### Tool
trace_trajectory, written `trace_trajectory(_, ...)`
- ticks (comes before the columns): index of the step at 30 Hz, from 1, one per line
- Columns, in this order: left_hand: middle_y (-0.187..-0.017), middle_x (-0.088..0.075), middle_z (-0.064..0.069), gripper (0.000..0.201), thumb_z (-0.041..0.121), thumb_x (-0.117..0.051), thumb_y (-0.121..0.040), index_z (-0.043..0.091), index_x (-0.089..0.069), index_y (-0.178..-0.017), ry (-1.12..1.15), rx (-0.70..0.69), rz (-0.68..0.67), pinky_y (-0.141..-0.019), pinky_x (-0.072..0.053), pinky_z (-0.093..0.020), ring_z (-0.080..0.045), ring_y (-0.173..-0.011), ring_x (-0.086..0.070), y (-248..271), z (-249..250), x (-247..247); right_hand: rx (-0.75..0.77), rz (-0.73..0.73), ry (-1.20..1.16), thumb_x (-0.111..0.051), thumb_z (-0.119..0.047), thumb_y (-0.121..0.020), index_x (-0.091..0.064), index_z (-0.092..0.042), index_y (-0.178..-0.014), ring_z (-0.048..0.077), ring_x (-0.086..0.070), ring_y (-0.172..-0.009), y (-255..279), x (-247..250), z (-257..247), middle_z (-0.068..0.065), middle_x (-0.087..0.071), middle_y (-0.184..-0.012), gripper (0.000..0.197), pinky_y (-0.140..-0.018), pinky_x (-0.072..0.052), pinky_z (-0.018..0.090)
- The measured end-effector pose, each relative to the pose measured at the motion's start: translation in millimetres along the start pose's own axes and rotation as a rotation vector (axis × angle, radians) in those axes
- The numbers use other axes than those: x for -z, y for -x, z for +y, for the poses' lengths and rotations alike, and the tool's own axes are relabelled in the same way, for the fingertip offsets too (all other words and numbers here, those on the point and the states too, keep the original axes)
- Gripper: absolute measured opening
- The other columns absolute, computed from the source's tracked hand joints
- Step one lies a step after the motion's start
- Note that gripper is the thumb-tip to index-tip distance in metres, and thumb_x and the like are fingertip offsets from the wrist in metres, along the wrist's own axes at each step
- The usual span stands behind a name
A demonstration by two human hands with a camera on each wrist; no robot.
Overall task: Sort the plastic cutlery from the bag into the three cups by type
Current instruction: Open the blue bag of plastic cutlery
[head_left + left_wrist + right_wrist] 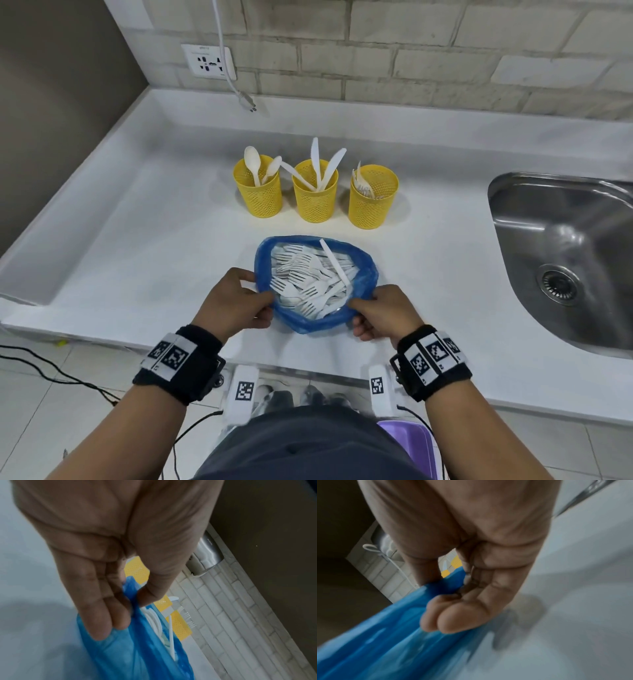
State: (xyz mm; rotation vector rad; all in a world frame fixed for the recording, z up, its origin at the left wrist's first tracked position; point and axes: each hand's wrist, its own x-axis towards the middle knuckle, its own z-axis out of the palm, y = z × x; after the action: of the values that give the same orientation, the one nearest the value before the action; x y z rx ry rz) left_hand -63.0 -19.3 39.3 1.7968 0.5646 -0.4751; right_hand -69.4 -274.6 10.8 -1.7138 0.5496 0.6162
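Holding the blue bag (363,274) open at the counter's near edge, we pinch its rim with the left hand (236,301) at nine o'clock and the right hand (380,318) at four o'clock, thumb against fingers on the plastic in both wrist views. Inside lies a heap of white forks (305,281) with one knife (334,262) across the top, so we judge most of the sorting is left. Just beyond, at twelve o'clock, stand the three yellow cups: the spoon cup (260,192) with two spoons, the knife cup (315,195) with three knives, the fork cup (373,198) with a few forks. At three o'clock sits the sink (561,246).
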Motion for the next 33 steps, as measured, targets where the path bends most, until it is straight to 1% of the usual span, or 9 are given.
trace_trajectory(6, -0.11, -0.071, -0.023, 0.038, -0.01, -0.065, -0.089, -0.001, -0.054, -0.124, 0.267, -0.016, 0.018, -0.065, -0.063, -0.028, -0.027, -0.082, -0.074, -10, 1, 5, -0.063, -0.183, -0.353, -0.071, 0.003, -0.091, -0.065, 0.005, -0.114, 0.024, -0.072, -0.068, 6, -4, 13, 0.018, -0.075, -0.083, 0.024, -0.065, -0.064, 0.033)
trace_trajectory(10, -0.114, -0.069, -0.016, 0.032, -0.01, -0.061, -0.093, -0.001, -0.055, -0.123, 0.345, -0.097, 0.037, -0.068, -0.061, -0.023, -0.015, -0.082, -0.074, -16, 8, 0, -0.049, -0.319, -0.19, -0.073, -0.013, -0.094, -0.066, 0.001, -0.112, 0.022, -0.071, -0.067, 22, -13, 11, 0.019, -0.077, -0.091, 0.024, -0.064, -0.061, 0.031)
trace_trajectory(14, -0.121, -0.064, -0.017, 0.054, 0.013, -0.073, -0.093, 0.018, -0.039, -0.134, 0.411, -0.065, 0.154, -0.081, -0.061, -0.039, -0.026, -0.099, -0.069, -16, 9, 4, 0.161, -0.04, 0.275, -0.071, -0.041, -0.093, -0.071, -0.005, -0.08, 0.017, -0.066, -0.054, 26, 1, -5, 0.007, -0.074, -0.067, 0.038, -0.053, -0.049, 0.024)
trace_trajectory(17, -0.109, -0.063, -0.015, 0.07, 0.033, -0.083, -0.085, 0.021, -0.032, -0.131, 0.239, 0.002, 0.15, -0.074, -0.063, -0.044, -0.027, -0.085, -0.068, -5, 2, 4, 0.392, 0.276, 0.453, -0.071, -0.04, -0.09, -0.067, -0.017, -0.084, 0.011, -0.063, -0.067, 20, 14, -20, -0.004, -0.066, -0.069, 0.025, -0.058, -0.04, 0.017)
trace_trajectory(20, -0.105, -0.068, -0.016, 0.079, 0.042, -0.086, -0.079, 0.02, -0.029, -0.128, 0.062, 0.06, -0.005, -0.064, -0.063, -0.037, -0.025, -0.071, -0.071, 4, -6, -8, 0.511, 0.317, 0.479, -0.071, -0.035, -0.09, -0.065, -0.019, -0.1, 0.009, -0.06, -0.07, 4, 10, -38, -0.005, -0.063, -0.073, 0.02, -0.058, -0.037, 0.013)
trace_trajectory(24, -0.093, -0.072, -0.016, 0.074, 0.026, -0.087, -0.081, 0.013, -0.029, -0.125, -0.075, -0.022, -0.03, -0.056, -0.06, -0.027, -0.018, -0.057, -0.071, 1, -15, -19, 0.463, 0.238, 0.602, -0.07, -0.045, -0.09, -0.067, -0.012, -0.114, 0.024, -0.062, -0.102, -27, -15, -49, 0.006, -0.066, -0.108, 0.041, -0.083, -0.045, 0.03)
trace_trajectory(28, -0.087, -0.068, -0.012, 0.063, -0.001, -0.078, -0.085, 0.006, -0.031, -0.127, -0.023, -0.124, 0.003, -0.053, -0.056, -0.02, -0.012, -0.053, -0.069, 0, -15, -14, 0.417, 0.223, 0.585, -0.069, -0.033, -0.09, -0.053, -0.017, -0.071, 0.026, -0.058, -0.079, -38, -29, -51, -0.003, -0.057, -0.071, 0.029, -0.068, -0.037, 0.03)
trace_trajectory(31, -0.089, -0.068, -0.017, 0.061, -0.008, -0.076, -0.084, 0.005, -0.034, -0.127, 0.099, -0.135, 0.03, -0.058, -0.06, -0.024, -0.019, -0.065, -0.07, -6, -12, -2, 0.469, 0.251, 0.506, -0.069, -0.025, -0.089, -0.047, -0.015, -0.063, 0.019, -0.048, -0.064, -31, -24, -60, -0.003, -0.049, -0.059, 0.036, -0.06, -0.033, 0.031)
trace_trajectory(33, -0.094, -0.068, -0.023, 0.058, -0.008, -0.075, -0.084, 0.007, -0.036, -0.125, 0.162, -0.135, 0.052, -0.061, -0.061, -0.027, -0.025, -0.072, -0.07, -13, -10, 7, 0.525, 0.264, 0.517, -0.067, -0.024, -0.091, -0.044, -0.015, -0.06, 0.015, -0.044, -0.06, -20, -20, -66, -0.004, -0.046, -0.057, 0.04, -0.055, -0.03, 0.023)
